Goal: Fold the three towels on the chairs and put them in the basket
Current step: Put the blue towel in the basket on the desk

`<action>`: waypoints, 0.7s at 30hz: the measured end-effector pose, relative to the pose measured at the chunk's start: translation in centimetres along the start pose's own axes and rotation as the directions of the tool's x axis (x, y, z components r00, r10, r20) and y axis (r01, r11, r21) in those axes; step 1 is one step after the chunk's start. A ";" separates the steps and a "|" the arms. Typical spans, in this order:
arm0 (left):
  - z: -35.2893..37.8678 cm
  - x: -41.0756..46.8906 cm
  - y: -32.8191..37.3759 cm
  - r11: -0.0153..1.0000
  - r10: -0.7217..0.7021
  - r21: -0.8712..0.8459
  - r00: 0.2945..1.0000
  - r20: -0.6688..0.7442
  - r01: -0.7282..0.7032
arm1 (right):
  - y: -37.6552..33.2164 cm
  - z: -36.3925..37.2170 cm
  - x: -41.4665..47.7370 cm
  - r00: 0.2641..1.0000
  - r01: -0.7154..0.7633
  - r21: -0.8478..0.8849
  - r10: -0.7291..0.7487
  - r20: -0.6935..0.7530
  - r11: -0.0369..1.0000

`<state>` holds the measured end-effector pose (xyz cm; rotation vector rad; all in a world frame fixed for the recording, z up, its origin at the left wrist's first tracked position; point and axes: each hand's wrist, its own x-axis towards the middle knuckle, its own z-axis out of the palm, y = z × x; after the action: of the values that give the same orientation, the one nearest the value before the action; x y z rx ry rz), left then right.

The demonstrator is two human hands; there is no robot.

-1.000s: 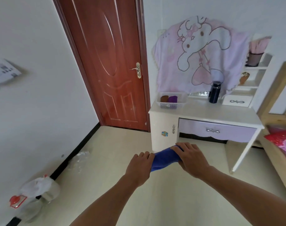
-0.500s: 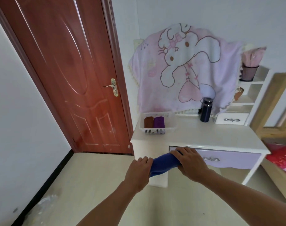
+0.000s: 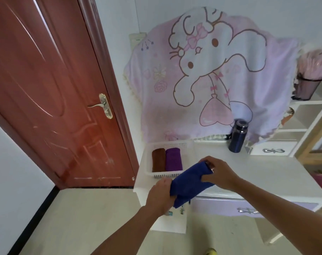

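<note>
A folded blue towel (image 3: pixel 190 183) hangs in the air over the front edge of the white desk (image 3: pixel 257 173). My left hand (image 3: pixel 161 195) grips its near, lower end and my right hand (image 3: pixel 218 173) pinches its far, upper end. Just beyond the towel stands a white perforated basket (image 3: pixel 167 175) on the desk's left end. In the basket lie a folded brown towel (image 3: pixel 158 160) and a folded purple towel (image 3: pixel 173 159), side by side. No chairs are in view.
A dark blue flask (image 3: pixel 237 136) stands at the back of the desk, below a pink cartoon blanket (image 3: pixel 211 74) hung on the wall. A red-brown door (image 3: pixel 51 92) is shut at the left. White shelves (image 3: pixel 303 116) rise at the right. A lilac drawer (image 3: pixel 248 208) sits under the desktop.
I have come closer to the desk, so the basket looms larger. Both hands have carried the blue towel up and forward, from below the desktop to just in front of the basket.
</note>
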<state>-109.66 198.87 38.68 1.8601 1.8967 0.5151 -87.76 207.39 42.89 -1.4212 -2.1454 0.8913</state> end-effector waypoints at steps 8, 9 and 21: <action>2.5 15.8 -0.5 0.938 -0.193 -0.279 0.978 0.073 0.206 | 4.9 -2.2 18.9 0.989 -0.124 0.208 0.103 0.108 0.970; 2.9 17.1 -0.6 0.926 -0.207 -0.305 0.974 0.090 0.225 | 5.2 -2.3 20.7 0.987 -0.126 0.202 0.102 0.128 0.971; 8.8 25.7 -1.5 0.816 -0.429 -0.304 0.868 0.249 0.491 | 10.8 2.3 34.7 0.870 0.005 -0.192 0.091 0.485 0.981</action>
<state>-106.21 224.20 29.28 1.1163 1.8961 0.4782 -95.76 241.65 33.41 -1.4504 -2.6414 1.2024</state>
